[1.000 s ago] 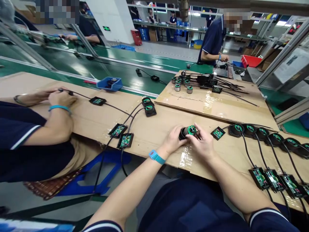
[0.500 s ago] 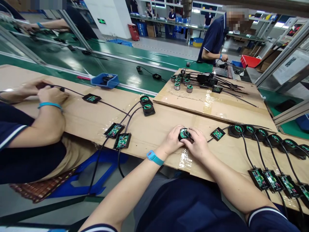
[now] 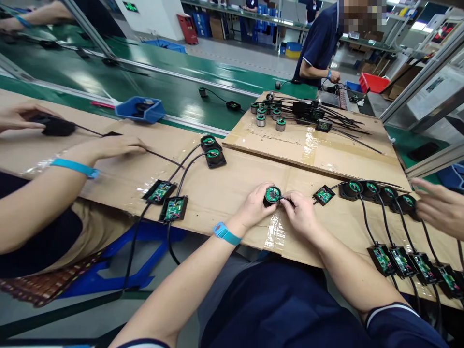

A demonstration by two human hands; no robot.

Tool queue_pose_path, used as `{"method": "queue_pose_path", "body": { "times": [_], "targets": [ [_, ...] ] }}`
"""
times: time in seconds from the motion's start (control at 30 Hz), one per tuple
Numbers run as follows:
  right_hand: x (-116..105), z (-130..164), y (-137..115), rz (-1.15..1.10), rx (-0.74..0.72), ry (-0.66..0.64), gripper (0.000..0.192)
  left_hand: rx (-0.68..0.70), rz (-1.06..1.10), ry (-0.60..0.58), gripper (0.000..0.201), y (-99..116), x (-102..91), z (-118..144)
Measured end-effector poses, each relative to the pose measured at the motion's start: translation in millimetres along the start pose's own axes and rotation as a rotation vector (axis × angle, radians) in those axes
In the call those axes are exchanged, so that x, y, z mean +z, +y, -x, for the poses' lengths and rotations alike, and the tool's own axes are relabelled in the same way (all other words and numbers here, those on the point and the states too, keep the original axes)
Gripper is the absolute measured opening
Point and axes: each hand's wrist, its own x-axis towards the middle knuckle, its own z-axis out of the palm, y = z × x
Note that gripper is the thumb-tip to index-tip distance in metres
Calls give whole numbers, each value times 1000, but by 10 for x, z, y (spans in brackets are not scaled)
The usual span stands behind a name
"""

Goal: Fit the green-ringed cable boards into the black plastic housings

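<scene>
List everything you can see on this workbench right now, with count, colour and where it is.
round module: one, black with a green board face, held between both hands over the cardboard
cardboard sheet: brown, covers the bench
small circuit board: one, green in a black tray, just right of the hands
wired round modules: a row of at least four, black and green, far right
pair of round modules: two, black and green, centre left
blue bin: one, by the green conveyor
metal cylinders: several, silver with green tops, on the raised cardboard
co-worker's hand: left side, resting on a cable
left hand: wears a blue wristband
right hand: fingers at the module's edge
</scene>
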Motion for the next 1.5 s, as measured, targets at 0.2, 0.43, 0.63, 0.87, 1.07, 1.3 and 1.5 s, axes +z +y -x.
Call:
{"method": "queue_pose_path", "body": {
  "times": [0.2, 0.43, 0.63, 0.87, 1.07, 1.3, 1.5],
  "targets": [
    [-4, -5, -37, -121, -59, 134, 9, 17, 26, -35, 56, 48, -11, -10],
    [-86, 2, -110, -201, -28, 199, 8, 71, 14, -44, 63, 26, 26, 13],
    [-226, -29, -130, -241, -7, 159, 7, 54, 44, -69, 61, 33, 5, -16],
    [-127, -69, -97, -34, -41, 9, 43, 103, 41, -83, 62, 12, -8, -6],
    [-63, -83, -60, -42, -47, 106, 39, 59, 13, -57, 64, 7, 19, 19],
    [-143, -47, -65, -121, 57, 278, 40, 0, 50, -37, 60, 42, 14, 10],
    [53, 8, -38, 1, -85, 156, 38, 56, 47, -38, 59, 14, 23, 19]
  ]
}}
